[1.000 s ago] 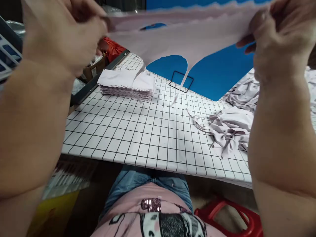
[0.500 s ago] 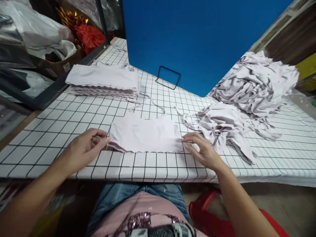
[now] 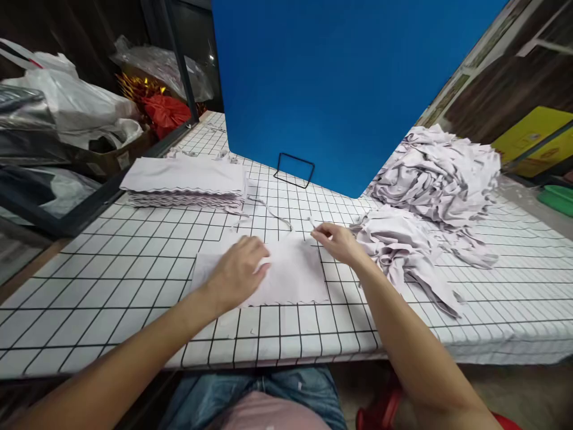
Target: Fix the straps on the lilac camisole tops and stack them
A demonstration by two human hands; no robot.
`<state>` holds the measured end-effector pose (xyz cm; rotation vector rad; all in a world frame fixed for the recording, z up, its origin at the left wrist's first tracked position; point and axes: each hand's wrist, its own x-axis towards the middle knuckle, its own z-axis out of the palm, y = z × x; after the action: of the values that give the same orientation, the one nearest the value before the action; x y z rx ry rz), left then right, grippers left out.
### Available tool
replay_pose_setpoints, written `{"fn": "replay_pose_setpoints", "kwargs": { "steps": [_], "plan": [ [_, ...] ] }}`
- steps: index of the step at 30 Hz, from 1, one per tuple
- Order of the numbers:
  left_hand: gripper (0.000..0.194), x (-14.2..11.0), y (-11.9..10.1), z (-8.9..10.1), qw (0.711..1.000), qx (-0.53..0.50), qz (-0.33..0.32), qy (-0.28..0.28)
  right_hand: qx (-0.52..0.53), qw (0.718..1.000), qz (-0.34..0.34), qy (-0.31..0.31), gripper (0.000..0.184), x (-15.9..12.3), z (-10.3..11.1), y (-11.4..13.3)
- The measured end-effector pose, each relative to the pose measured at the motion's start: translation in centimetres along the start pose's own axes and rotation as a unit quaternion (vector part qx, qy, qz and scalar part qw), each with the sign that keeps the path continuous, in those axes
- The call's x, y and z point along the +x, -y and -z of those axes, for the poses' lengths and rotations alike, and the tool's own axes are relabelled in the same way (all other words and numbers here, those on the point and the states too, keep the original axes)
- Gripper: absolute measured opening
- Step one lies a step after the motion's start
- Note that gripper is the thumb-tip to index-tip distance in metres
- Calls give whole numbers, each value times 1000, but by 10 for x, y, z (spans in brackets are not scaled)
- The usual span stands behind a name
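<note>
A pale pinkish-grey fabric piece (image 3: 290,280) lies flat in front of me, its wavy edge towards me. Over its left half hovers or rests my left hand (image 3: 239,269), fingers bent and thumb apart, gripping nothing visible; contact is hard to judge. At the piece's far right corner, my right hand (image 3: 333,240) pinches a thin fabric strap (image 3: 312,223), whose end pokes up past the fingertips. Another narrow strap (image 3: 273,215) trails across the table from a neat stack of folded fabric pieces (image 3: 183,176) at the left.
A loose fabric bunch (image 3: 398,239) lies right of my right hand, with a bigger crumpled heap (image 3: 439,173) behind. A large blue board (image 3: 331,89) stands at the back. Bags (image 3: 85,95) crowd beyond the dark frame at left. White gridded cloth covers the table (image 3: 147,304).
The fabric piece came down from in front of my face to the table. Since then my left hand has moved right over it, and my right hand to its far corner, pinching a strap.
</note>
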<state>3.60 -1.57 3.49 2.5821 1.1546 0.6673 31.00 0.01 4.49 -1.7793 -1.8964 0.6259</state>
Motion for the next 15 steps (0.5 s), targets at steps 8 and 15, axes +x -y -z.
{"fn": "replay_pose_setpoints", "kwargs": {
  "steps": [8,15],
  "plan": [
    [25,118,-1,-70,965,-46,258,12,119,980,-138,82,30,85,-33,8],
    [11,127,13,-79,954,-153,258,-6,221,954,-188,76,33,75,-23,-14]
  ]
}}
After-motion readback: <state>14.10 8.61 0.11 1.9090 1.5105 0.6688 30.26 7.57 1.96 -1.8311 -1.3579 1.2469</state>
